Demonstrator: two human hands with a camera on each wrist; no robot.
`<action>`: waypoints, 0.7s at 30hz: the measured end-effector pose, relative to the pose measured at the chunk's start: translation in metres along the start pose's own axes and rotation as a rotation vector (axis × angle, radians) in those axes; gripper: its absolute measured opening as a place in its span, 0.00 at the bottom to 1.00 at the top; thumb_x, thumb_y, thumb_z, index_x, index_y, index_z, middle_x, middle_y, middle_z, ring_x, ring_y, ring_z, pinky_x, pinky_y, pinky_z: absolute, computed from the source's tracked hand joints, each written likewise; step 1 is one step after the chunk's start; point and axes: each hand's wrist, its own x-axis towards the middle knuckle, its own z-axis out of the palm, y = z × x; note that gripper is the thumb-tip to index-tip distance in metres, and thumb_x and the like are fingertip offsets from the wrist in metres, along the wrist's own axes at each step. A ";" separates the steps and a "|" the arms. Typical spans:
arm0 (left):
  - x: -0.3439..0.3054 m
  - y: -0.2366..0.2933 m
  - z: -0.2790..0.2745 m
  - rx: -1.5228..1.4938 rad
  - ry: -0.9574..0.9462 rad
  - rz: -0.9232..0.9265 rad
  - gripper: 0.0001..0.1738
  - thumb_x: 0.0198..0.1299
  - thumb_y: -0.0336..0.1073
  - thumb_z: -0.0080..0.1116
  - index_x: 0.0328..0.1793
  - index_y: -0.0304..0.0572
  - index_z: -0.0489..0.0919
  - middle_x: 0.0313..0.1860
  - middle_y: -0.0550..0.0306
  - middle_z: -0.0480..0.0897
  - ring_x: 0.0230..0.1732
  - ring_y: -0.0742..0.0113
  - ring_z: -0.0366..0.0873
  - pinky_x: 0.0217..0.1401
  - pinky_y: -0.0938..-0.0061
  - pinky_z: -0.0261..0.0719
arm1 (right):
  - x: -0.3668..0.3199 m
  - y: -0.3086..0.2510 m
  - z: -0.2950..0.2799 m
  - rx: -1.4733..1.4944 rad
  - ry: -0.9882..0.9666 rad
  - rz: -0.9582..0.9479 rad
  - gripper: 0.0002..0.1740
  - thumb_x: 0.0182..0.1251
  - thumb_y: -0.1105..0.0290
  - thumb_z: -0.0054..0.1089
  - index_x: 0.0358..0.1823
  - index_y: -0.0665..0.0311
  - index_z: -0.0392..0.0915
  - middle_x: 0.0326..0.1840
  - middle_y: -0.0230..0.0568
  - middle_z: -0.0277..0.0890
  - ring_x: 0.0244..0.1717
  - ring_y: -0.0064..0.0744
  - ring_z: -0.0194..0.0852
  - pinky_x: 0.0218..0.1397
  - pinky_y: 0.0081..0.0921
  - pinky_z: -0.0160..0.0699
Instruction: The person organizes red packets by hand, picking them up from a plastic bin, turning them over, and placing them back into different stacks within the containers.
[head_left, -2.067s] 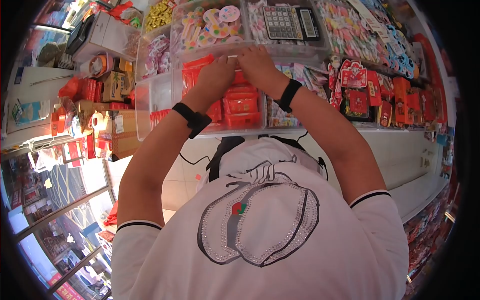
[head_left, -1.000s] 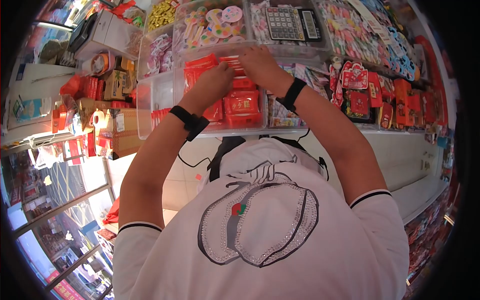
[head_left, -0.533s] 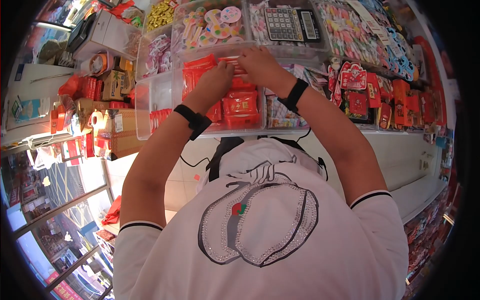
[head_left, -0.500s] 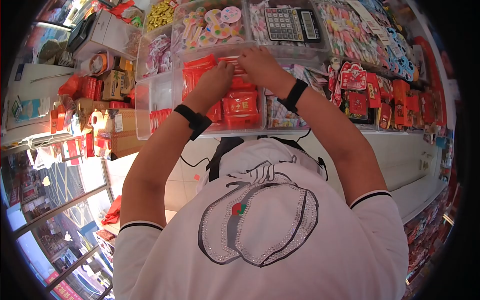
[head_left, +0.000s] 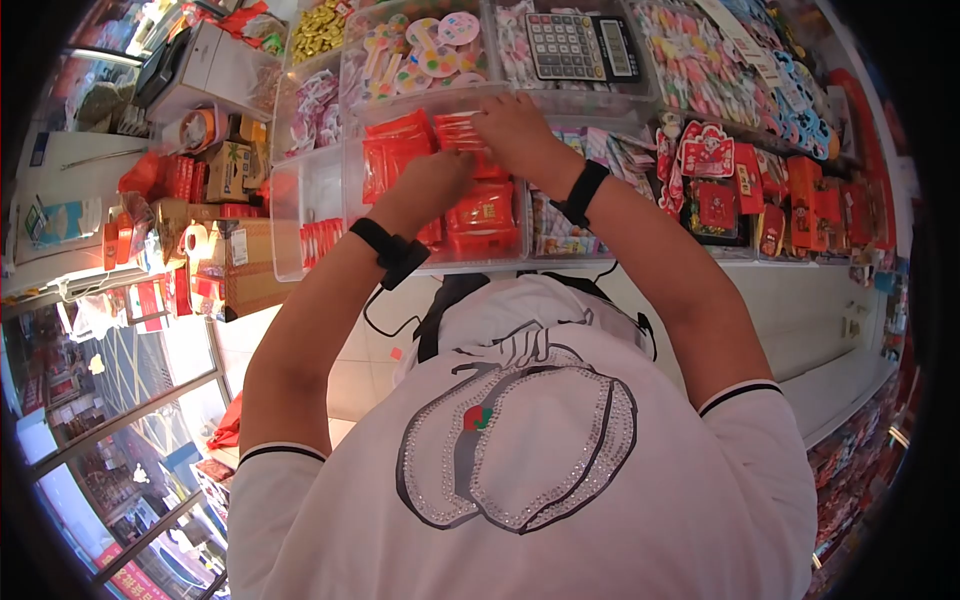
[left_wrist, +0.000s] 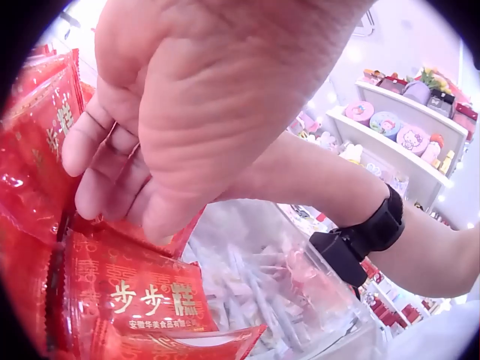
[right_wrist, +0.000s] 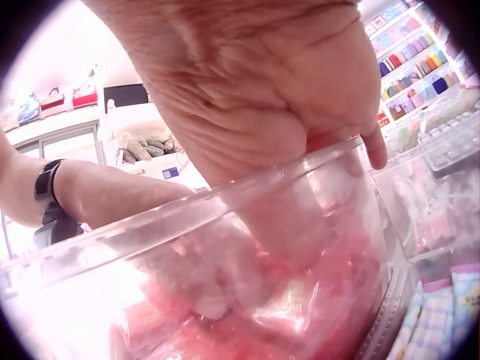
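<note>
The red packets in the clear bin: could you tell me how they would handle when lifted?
Probably floppy: the red packets look like thin crinkled film, bending beside the left hand. Likely slippery, since their surfaces are glossy. They may slump when pushed, as they lean in the clear bin.

Both arms reach up and forward with the elbows bent. The forearms converge so that the left hand (head_left: 432, 172) and right hand (head_left: 512, 122) sit close together, the right slightly farther away. The left hand's fingers (left_wrist: 84, 142) are bent with the thumb close beneath them. The right hand points its fingers downward, its little finger (right_wrist: 373, 148) spread apart from the rest.
</note>
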 end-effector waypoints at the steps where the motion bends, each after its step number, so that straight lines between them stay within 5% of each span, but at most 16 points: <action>1: 0.001 -0.004 0.006 0.005 -0.020 0.012 0.12 0.67 0.40 0.58 0.49 0.40 0.79 0.44 0.45 0.84 0.45 0.44 0.85 0.47 0.54 0.84 | 0.000 0.000 0.001 -0.006 0.011 -0.005 0.07 0.56 0.71 0.63 0.36 0.60 0.86 0.45 0.44 0.81 0.54 0.45 0.78 0.57 0.45 0.71; 9: 0.008 -0.006 0.027 0.108 -0.100 -0.017 0.12 0.65 0.39 0.58 0.50 0.43 0.81 0.46 0.50 0.86 0.49 0.47 0.85 0.50 0.54 0.85 | 0.000 0.000 0.003 -0.028 0.020 -0.004 0.08 0.58 0.72 0.60 0.38 0.60 0.85 0.46 0.42 0.81 0.53 0.44 0.78 0.55 0.45 0.72; 21: -0.004 -0.003 0.002 -0.186 -0.176 -0.019 0.11 0.62 0.35 0.59 0.49 0.40 0.78 0.42 0.44 0.85 0.48 0.41 0.84 0.50 0.52 0.80 | -0.001 0.000 0.004 -0.014 0.030 -0.004 0.08 0.58 0.73 0.60 0.38 0.60 0.85 0.45 0.43 0.80 0.55 0.45 0.77 0.56 0.45 0.71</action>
